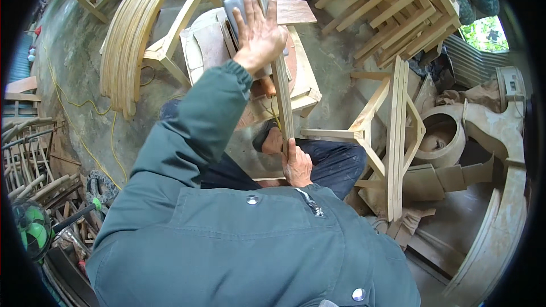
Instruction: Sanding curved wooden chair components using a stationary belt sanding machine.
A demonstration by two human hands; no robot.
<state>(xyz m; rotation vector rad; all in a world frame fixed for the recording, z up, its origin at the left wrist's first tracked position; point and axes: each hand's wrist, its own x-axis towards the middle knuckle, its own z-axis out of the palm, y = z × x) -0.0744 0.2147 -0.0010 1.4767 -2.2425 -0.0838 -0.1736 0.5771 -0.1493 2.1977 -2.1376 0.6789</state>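
A grey concrete floor (74, 40) is seen, on which a bundle of curved pale wooden strips (128, 34), a thin yellow cable (85, 136), stacked pale wooden frames (392, 5) and a small pale wooden stool (301, 88) are set.

Concrete floor (74, 40) w/ stacked wood frames (392, 0), bent slats (128, 28), daylight window (483, 31).

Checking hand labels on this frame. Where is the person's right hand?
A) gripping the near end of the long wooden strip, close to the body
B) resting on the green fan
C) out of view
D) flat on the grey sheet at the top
A: the right hand closes around the near end of the wooden strip, just above the jacket, while the left hand presses higher up on it.
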